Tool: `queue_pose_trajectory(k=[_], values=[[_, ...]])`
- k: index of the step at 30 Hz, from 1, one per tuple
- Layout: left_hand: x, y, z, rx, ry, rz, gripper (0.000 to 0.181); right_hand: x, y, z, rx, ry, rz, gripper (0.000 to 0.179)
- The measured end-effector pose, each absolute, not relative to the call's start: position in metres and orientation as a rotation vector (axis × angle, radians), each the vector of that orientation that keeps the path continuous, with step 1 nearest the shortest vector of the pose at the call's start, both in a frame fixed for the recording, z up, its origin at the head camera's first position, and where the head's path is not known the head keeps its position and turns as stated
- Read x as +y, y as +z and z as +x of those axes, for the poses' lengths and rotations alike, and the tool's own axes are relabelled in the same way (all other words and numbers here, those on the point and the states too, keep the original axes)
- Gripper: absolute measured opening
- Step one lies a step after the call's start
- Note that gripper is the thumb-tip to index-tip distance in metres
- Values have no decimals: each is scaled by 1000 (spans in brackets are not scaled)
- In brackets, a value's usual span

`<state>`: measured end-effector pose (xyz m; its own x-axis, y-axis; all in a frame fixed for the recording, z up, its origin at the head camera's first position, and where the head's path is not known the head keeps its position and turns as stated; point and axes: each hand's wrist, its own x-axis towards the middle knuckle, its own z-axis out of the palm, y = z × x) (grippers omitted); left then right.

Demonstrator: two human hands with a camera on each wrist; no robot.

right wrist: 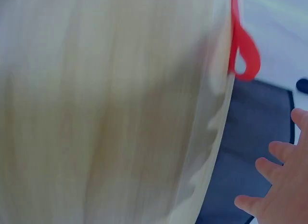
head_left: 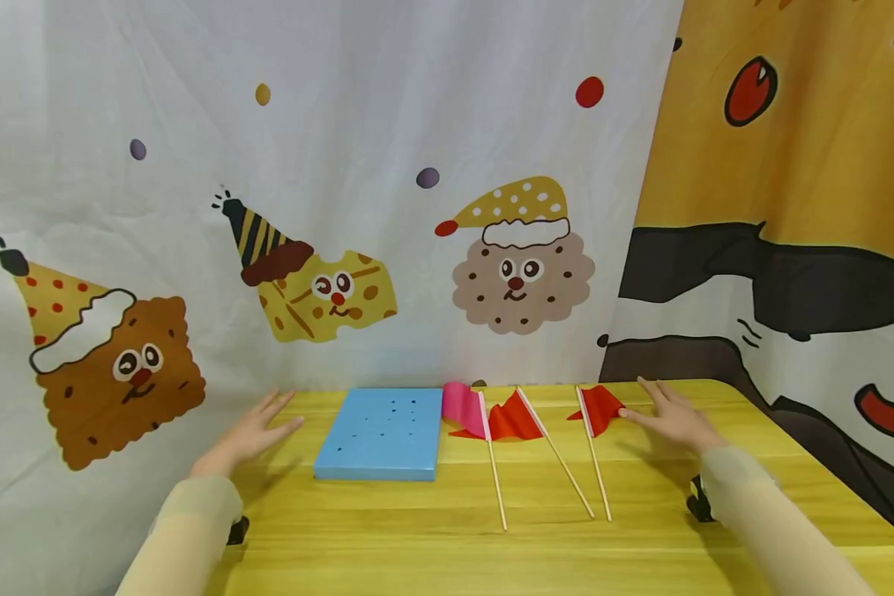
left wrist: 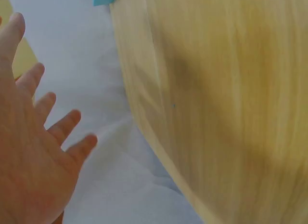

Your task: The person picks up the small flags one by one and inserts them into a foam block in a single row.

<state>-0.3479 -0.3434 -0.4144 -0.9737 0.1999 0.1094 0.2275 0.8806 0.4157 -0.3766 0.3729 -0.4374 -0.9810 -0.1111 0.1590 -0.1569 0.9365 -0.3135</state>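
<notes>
The rightmost red flag (head_left: 603,410) lies on the counter (head_left: 387,530) just left of your spread, empty right hand (head_left: 674,424), its stick (head_left: 597,463) running toward you; your left hand (head_left: 244,437), also spread and empty, is farther.

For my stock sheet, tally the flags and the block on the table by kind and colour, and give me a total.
Pink flag: 1
Red flags: 2
Blue block: 1
Total: 4
</notes>
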Motion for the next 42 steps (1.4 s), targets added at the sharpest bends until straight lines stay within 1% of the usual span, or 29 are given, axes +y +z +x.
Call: queue_pose_trajectory(k=[5, 9, 14, 17, 20, 24, 29, 33, 37, 42], values=[[-342, -417, -347, -2922, -875, -358, 75, 350, -433, -376, -2906, 645, 286, 94], [-336, -416, -344, -2902, -1135, -305, 72, 328, -430, -379, -2860, 738, 344, 91], [-324, -420, -346, -2743, -1577, -325, 66, 295, -429, -380, -2768, 817, 417, 76], [-318, -425, -347, -2673, -1725, -364, 64, 275, -429, -379, -2696, 870, 481, 64], [-313, -429, -345, -2672, -1803, -356, 63, 256, -431, -377, -2652, 942, 523, 51], [-308, -436, -339, -2671, -1874, -309, 63, 234, -432, -374, -2649, 1036, 524, 42], [-304, -448, -333, -2636, -2036, -206, 65, 212, -433, -371, -2639, 1171, 539, 37], [-301, -453, -330, -2585, -2162, -108, 65, 199, -435, -370, -2652, 1238, 527, 38], [-298, -456, -328, -2547, -2192, -114, 68, 189, -438, -371, -2680, 1273, 498, 37], [-296, -458, -325, -2559, -2147, -161, 67, 180, -441, -371, -2685, 1282, 523, 27]])
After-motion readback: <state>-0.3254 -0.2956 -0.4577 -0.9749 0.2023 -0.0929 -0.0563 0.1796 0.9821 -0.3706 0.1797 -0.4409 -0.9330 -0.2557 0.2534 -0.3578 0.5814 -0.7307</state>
